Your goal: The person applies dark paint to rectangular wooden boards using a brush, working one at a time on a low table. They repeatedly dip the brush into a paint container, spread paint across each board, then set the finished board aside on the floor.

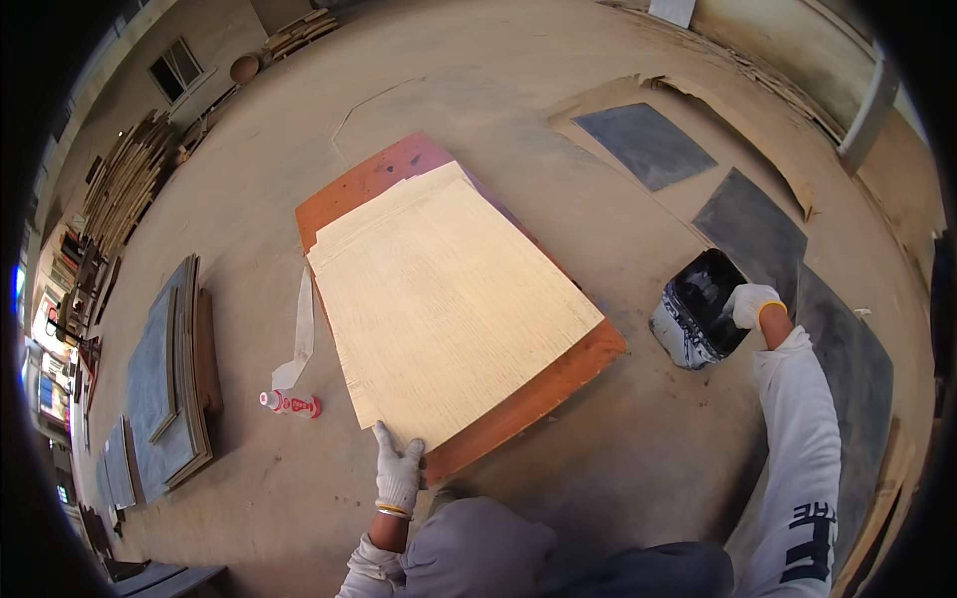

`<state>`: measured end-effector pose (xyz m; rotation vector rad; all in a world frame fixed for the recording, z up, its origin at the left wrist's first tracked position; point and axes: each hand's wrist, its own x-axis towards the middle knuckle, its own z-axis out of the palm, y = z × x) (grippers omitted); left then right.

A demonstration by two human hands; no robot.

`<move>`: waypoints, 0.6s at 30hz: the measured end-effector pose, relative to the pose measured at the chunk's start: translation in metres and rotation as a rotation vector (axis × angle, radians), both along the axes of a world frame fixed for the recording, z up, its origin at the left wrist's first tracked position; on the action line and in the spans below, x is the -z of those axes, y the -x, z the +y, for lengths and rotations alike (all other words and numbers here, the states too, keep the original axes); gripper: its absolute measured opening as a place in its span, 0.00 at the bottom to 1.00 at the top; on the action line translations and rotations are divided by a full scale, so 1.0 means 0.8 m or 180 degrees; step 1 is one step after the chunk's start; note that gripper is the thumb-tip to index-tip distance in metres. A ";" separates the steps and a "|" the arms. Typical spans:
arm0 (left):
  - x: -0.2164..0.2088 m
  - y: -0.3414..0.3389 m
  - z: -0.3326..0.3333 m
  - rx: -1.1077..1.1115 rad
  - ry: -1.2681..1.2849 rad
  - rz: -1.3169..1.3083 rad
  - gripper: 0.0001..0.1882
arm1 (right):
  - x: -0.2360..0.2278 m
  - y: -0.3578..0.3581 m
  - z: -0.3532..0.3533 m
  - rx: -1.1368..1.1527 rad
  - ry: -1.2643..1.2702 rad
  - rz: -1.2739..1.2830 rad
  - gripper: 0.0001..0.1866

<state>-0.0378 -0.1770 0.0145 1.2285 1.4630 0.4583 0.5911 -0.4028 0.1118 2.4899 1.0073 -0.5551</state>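
Left hand (399,470), gloved, is nearest: at the near-left corner of the pale sheet (459,299), two fingers apart, fingertips at the edge; can't tell whether it pinches or just steadies. Sheet lies ahead and to the right of this hand, flat on a red-brown board (508,401) that shows at the near and far ends. Board's long axis slants near-right to far-left; sheet's longer side unclear in the fisheye bend. Left hand is the nearer one to the sheet. Bottle (290,404) on the floor, left of the sheet. Right hand (753,307), gloved, curled at the bucket's right side; what it grips, if anything, is hidden. Bucket (678,337), black inside, sits right of the sheet, apart from it. Farther: dark panels (646,145), timber (130,179) far left.
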 end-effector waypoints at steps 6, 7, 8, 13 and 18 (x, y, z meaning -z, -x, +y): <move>0.015 -0.028 -0.023 0.0073 0.0288 -0.0657 0.50 | 0.015 -0.025 -0.056 0.0392 -0.1195 0.0650 0.28; 0.019 -0.027 -0.019 0.0103 0.0235 -0.0673 0.49 | 0.021 -0.032 -0.073 0.0571 -0.1645 0.0790 0.28; 0.027 -0.024 -0.013 0.0129 0.0194 -0.0692 0.49 | 0.020 -0.036 -0.088 0.0660 -0.2052 0.1024 0.29; 0.014 -0.012 -0.010 0.0118 0.0105 -0.0660 0.49 | -0.003 0.029 -0.127 0.2963 -0.3527 0.2847 0.20; 0.043 -0.016 -0.012 0.0088 -0.0092 -0.0917 0.47 | 0.052 0.039 -0.161 0.4045 -0.4283 0.3940 0.10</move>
